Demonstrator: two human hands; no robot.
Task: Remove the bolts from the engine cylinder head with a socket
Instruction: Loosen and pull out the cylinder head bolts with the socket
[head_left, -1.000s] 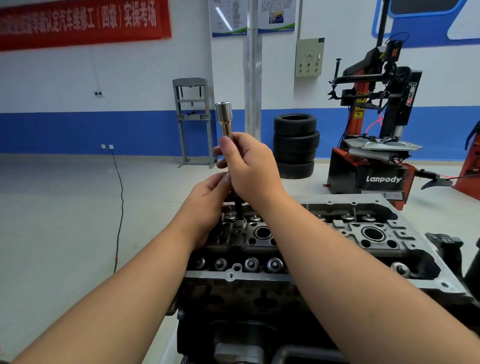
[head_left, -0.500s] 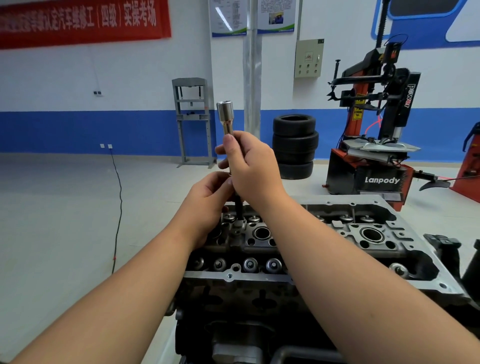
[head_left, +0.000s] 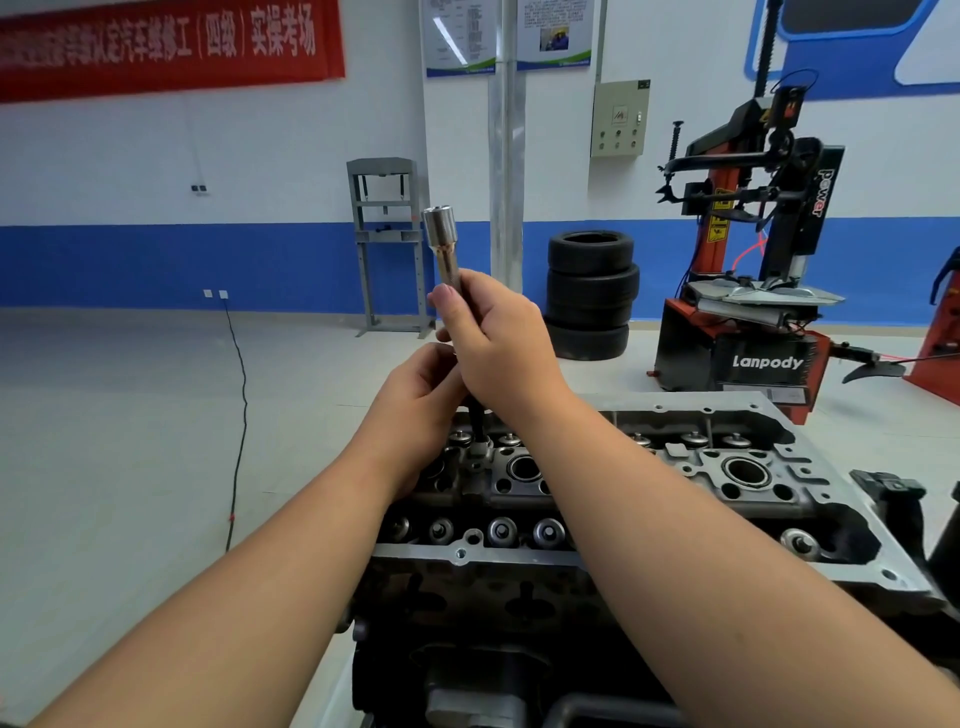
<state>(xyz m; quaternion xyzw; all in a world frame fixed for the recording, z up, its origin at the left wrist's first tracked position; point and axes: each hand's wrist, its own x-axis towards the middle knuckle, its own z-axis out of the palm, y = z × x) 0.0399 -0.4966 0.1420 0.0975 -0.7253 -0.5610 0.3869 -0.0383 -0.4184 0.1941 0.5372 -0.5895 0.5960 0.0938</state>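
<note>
A grey engine cylinder head (head_left: 810, 525) lies in front of me with valve springs and open bores showing. A long chrome socket extension (head_left: 442, 249) stands nearly upright over its left part, its wide end on top. My right hand (head_left: 493, 343) grips the shaft in the middle. Just below, my left hand (head_left: 415, 410) holds the shaft with curled fingers. The dark lower tip (head_left: 478, 431) of the tool reaches down to a bolt hole on the head; the bolt itself is hidden.
A red and black tyre changer (head_left: 748, 291) stands behind the engine on the right. A stack of tyres (head_left: 589, 293) sits beside a metal pillar (head_left: 506, 156). A grey shop press (head_left: 387, 244) stands at the blue wall. A black cable (head_left: 239, 415) runs across the floor.
Both hands and the tool stay in nearly the same place; my right hand has shifted its grip slightly on the shaft.
</note>
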